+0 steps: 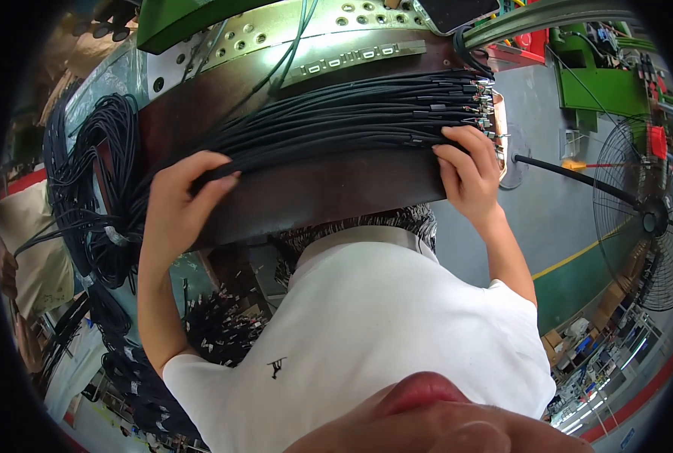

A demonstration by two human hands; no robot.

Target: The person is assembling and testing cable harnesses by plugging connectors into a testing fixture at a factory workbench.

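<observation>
A wide row of black cables (336,113) lies side by side across the dark brown work table (329,185). Metal connectors (484,106) line up at the right end of the row. Near its left end, my left hand (182,200) curls around the nearest cables, thumb below and fingers above. At the connector end, my right hand (470,170) has bent fingers pressed on the near edge of the row, thumb close to the index finger. Its fingertips partly cover the ends there.
Behind the cables sits a metal fixture strip (363,57), beneath a green machine part (178,23). A tied coil of black cables (110,189) hangs at the table's left. A large black fan (649,215) stands at right. More cable ends (227,325) lie below, left of my body.
</observation>
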